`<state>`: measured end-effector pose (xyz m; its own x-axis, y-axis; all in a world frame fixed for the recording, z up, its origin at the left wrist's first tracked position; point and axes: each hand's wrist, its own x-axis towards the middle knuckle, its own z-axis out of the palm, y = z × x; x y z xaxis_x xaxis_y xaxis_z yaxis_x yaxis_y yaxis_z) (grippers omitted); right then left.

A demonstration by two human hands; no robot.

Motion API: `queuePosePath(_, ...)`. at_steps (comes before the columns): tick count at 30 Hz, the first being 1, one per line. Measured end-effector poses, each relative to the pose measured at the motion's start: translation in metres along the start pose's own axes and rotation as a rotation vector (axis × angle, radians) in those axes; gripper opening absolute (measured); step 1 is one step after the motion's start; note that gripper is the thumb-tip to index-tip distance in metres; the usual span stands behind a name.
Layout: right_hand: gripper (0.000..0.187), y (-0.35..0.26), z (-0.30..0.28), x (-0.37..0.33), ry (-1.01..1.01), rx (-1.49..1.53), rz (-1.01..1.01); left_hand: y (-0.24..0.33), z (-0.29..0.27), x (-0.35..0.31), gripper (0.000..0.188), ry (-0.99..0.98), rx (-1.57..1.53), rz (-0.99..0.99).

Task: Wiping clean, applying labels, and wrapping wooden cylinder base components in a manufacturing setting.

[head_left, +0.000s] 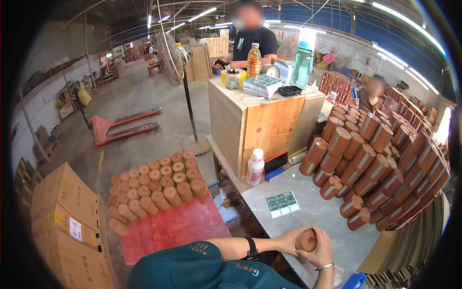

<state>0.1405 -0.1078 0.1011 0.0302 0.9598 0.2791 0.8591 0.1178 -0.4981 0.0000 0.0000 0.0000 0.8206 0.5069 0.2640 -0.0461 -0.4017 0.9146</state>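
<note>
The left hand (pixel 288 242) is wrapped around the near-left side of a brown cylinder (pixel 304 244), its forearm lying almost level from the left, with a black band (pixel 251 247) at the wrist. The right hand (pixel 323 249) grasps the same piece from the right, fingers curled over its upper edge; this forearm rises from below, wearing a bracelet (pixel 325 266). Both hands grip the piece, its round end with a small central hole turned upward, on the near side of the label sheet (pixel 282 204) and slightly to its right. The sheet lies flat on a grey tabletop (pixel 327 219). Left of the sheet, a red board (pixel 175 233) bears rows of upright cylinders (pixel 153 206). Right of it, many more brown cylinders (pixel 365 156) lie stacked on their sides. Beyond the sheet stand a white-capped bottle (pixel 255 168), then a wooden box (pixel 274 130), and farther off a person in a dark shirt (pixel 263 42).
</note>
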Motion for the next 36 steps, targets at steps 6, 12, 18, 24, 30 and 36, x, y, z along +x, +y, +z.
queuePosePath(6,0.090,-0.005,0.002,0.000,0.010,0.010,-0.003,-0.001,0.000,-0.003,0.102,0.024,-0.013,-0.004)
queuePosePath(12,0.091,-0.007,-0.001,0.001,-0.008,-0.012,-0.005,0.003,0.002,-0.002,0.093,0.075,-0.038,0.028)
queuePosePath(18,0.091,-0.010,-0.003,-0.001,-0.018,-0.021,0.013,-0.001,0.006,-0.001,0.093,0.068,-0.041,0.012)
queuePosePath(24,0.091,-0.009,0.000,-0.001,-0.010,-0.016,0.043,0.001,0.003,-0.001,0.089,0.064,-0.028,0.039)
queuePosePath(30,0.090,-0.010,-0.002,-0.002,-0.026,0.010,0.052,0.002,0.004,-0.001,0.091,0.046,-0.024,-0.002)
queuePosePath(36,0.091,-0.004,0.004,0.002,-0.032,0.069,0.014,0.000,0.002,-0.004,0.088,0.100,-0.016,0.028)
